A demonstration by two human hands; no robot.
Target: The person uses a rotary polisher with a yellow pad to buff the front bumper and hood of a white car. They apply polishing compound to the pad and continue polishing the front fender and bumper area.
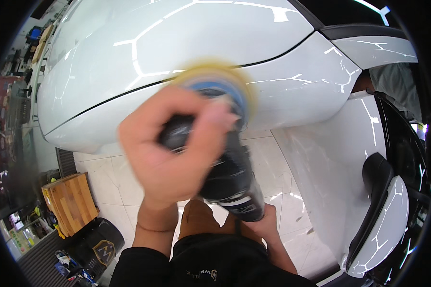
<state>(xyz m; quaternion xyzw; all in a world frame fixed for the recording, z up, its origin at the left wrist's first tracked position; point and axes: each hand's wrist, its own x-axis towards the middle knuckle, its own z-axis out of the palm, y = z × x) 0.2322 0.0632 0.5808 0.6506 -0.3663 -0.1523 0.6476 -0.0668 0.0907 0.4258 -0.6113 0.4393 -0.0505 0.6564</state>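
A black car polisher with a blue backing plate and a yellow foam pad is in both my hands. Its pad, smeared by motion, lies against the white car fender and covers part of the seam below the hood. My left hand is wrapped round the polisher's head, fingers closed. At the lower rear end of the tool, my right hand grips the body; its fingers are mostly hidden behind it.
On the right stands an open white car door with its side mirror. A wooden-topped stand and a black bin are at the lower left. Tools and supplies line the left side. The floor is pale tile.
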